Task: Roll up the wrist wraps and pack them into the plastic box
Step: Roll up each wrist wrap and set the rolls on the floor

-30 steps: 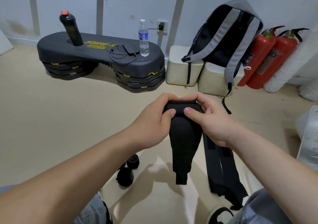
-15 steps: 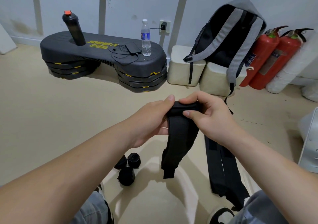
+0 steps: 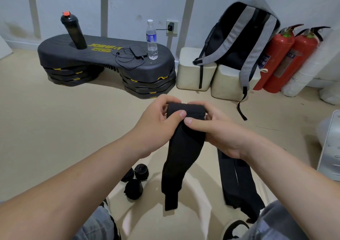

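Both hands are up in the middle, right on the job. The left hand (image 3: 156, 125) curls round the left end of the wrist wrap (image 3: 184, 147), thumb pressed on the front of the rolled part. The right hand (image 3: 217, 134) grips the right end, its thumb tip just beside the left one. The top of that black wrap is wound into a short thick roll between the fingers. The loose tail hangs straight down towards 6 o'clock, its narrow end clear of the floor.

Out from the hands at 7 o'clock, rolled wraps (image 3: 134, 189) sit bunched together on the beige floor. At 5 o'clock, flat wraps (image 3: 237, 180) lie stretched out side by side, partly under the right forearm.

Further out at 11 o'clock there's a black step platform (image 3: 103, 59) carrying a black bottle (image 3: 73, 33) with an orange cap, a clear water bottle (image 3: 151, 40) and a small black pack (image 3: 138, 51) with a cable. At 1 o'clock a grey and black backpack (image 3: 239, 37) leans on two cream blocks (image 3: 193, 70). At 2 o'clock two red fire extinguishers (image 3: 276, 55) rest against the wall. A white unit (image 3: 331, 147) shows at the 3 o'clock edge
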{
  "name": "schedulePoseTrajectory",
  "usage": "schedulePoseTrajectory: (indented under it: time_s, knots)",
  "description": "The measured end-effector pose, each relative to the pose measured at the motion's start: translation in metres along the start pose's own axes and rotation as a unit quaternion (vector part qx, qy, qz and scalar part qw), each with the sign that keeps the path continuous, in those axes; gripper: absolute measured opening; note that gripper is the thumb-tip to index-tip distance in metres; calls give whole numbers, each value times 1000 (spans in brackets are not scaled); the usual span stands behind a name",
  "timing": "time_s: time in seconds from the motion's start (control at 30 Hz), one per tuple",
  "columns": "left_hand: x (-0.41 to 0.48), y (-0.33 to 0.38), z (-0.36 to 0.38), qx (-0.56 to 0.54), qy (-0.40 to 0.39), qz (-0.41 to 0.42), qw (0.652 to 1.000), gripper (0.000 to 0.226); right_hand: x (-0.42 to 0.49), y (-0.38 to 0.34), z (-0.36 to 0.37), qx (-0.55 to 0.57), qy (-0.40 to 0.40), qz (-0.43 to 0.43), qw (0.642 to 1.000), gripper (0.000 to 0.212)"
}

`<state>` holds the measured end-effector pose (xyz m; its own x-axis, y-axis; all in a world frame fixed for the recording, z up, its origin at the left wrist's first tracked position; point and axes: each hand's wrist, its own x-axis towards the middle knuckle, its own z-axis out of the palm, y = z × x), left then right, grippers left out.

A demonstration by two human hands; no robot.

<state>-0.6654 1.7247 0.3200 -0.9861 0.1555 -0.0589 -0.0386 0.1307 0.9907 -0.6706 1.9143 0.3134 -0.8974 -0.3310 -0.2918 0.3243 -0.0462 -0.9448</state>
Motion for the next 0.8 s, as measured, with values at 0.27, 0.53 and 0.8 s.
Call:
schedulePoseTrajectory:
  time_s: [0.27, 0.53, 0.8]
  knots:
    - [-2, -9, -4, 137, -5, 125, 983, 32, 3, -7, -7, -44, 35, -19, 998, 36]
    - [-5, 0, 5, -38, -68, -53, 996, 27, 1, -8, 4, -93, 82, -92, 988, 17]
    - [-8, -7, 16, 109, 35, 9, 993, 30, 2, -2, 17, -145, 92, -88, 981, 20]
